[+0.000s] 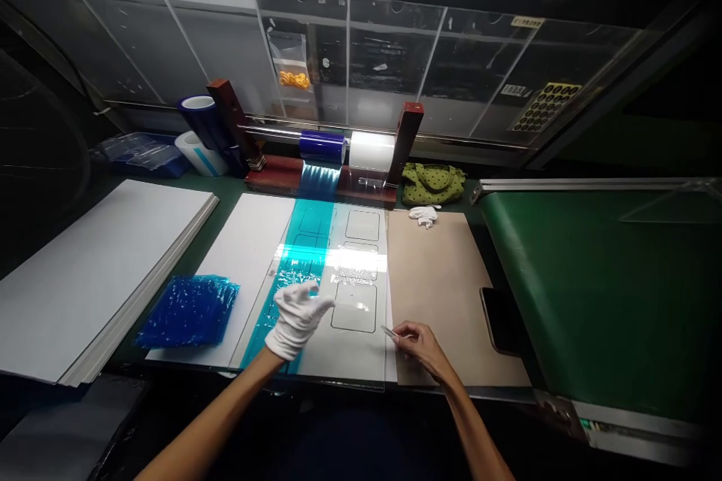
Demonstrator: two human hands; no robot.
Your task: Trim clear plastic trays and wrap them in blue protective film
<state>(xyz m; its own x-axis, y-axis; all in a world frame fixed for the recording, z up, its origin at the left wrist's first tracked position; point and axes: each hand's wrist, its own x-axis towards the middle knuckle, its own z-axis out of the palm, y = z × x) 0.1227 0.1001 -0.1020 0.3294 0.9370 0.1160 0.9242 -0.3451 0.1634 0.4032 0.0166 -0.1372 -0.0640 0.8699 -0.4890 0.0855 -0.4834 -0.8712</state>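
Observation:
My left hand (296, 316), in a white glove, rests on a strip of blue film (290, 270) with its fingers curled and pinched at the film's right edge. The film runs down from a blue roll (321, 145) on a red holder over a white template sheet (355, 278) printed with rounded rectangles. Beside that sheet's lower right corner, my bare right hand (420, 346) pinches a small thin metal tool (389, 331). A clear film roll (371, 150) sits next to the blue one.
A stack of white sheets (95, 270) lies at the left, with crumpled blue film pieces (189, 312) beside it. A brown board (445, 285) carries a dark phone (502, 319). A green conveyor (598, 293), a green bag (432, 184) and spare tape rolls (197, 135) surround the work area.

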